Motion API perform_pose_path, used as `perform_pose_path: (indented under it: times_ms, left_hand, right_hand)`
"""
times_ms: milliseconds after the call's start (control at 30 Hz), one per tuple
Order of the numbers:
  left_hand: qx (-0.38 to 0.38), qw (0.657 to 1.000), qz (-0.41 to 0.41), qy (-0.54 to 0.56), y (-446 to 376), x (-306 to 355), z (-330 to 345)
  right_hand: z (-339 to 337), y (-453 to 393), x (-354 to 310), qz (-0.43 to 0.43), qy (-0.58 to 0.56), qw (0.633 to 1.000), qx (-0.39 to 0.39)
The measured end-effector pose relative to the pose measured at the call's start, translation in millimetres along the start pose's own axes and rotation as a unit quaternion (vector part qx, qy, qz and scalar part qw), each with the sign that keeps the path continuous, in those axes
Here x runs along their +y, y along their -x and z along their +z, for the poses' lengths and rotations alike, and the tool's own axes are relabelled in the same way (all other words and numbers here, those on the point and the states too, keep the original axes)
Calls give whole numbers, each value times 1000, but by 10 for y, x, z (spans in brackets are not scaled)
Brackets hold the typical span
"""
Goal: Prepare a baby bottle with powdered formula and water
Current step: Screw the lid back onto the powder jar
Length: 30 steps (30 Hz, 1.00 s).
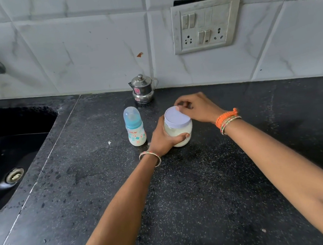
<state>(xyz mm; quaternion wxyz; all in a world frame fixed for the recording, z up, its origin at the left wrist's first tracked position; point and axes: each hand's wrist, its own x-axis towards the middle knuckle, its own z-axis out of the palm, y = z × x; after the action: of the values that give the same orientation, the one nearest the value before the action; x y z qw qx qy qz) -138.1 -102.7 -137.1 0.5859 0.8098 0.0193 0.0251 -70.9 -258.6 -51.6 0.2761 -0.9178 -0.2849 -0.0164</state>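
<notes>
So, jar (178,129): sits on the black counter (205,188), just right of the baby bottle (134,126)
left hand (163,138): wrapped round the jar's side
right hand (196,108): fingertips pinching the lid (176,118) edge
steel pot (143,89): back by the wall

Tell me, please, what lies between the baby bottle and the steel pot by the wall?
Nothing: in the head view only bare black counter separates the baby bottle from the steel pot.
</notes>
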Motion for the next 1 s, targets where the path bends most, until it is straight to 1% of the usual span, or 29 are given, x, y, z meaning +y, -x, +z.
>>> perform_pose_path:
  times_ms: [67,133,200,233,267,300,367,467,567,633,667,700,767,833,867,900,933,967,1000]
  left_hand:
    - [5,1000,0,0,8,-12,16]
    - [-9,1000,-2,-2,-7,-10,3]
    - [-31,999,-7,-10,-44,-16,-32]
    - [-41,999,-8,-17,-58,-23,-42]
    - [-47,999,-6,-25,-61,-21,-46]
    - [-44,999,-1,-30,-52,-15,-37]
    - [-13,999,10,-27,-10,20,7]
    - [42,998,15,-34,47,32,97]
    - [73,995,7,-62,60,38,167]
    - [102,993,6,-58,86,62,205]
    - [108,993,7,-54,94,58,217]
    - [104,993,11,-48,108,60,215]
    - [70,996,18,-51,115,50,160]
    - [18,994,15,-102,134,25,52]
    - [-8,990,-3,-142,158,-1,-5]
    - [-30,983,-32,-176,201,-34,-56]
    - [-48,979,-57,-187,247,-69,-97]
    - [-58,981,-75,-171,292,-109,-136]
    - [-59,986,-84,-128,324,-142,-162]
  right_hand:
    - [72,53,102,15,-24,1000,10]
    - [107,74,74,-8,-28,999,-30]
    - [109,44,-27,-41,3,995,-88]
    - [127,29,-74,-54,19,993,-105]
    - [168,22,-109,-62,17,992,-106]
    - [220,31,-145,-57,1,994,-90]
    - [320,90,-194,-35,-18,999,-29]
    - [457,164,-253,1,-6,998,59]
    - [578,161,-363,62,-1,989,133]
    - [641,164,-431,88,11,982,169]
    - [654,168,-442,93,13,980,173]
    - [639,172,-447,94,14,982,164]
    - [574,152,-413,92,2,989,115]
    - [483,137,-370,105,-1,993,55]
    - [433,143,-352,122,8,992,37]
    - [389,162,-340,138,19,990,35]
    - [351,201,-334,148,25,988,46]
    - [334,252,-339,149,23,987,60]
    - [333,301,-347,147,14,987,63]
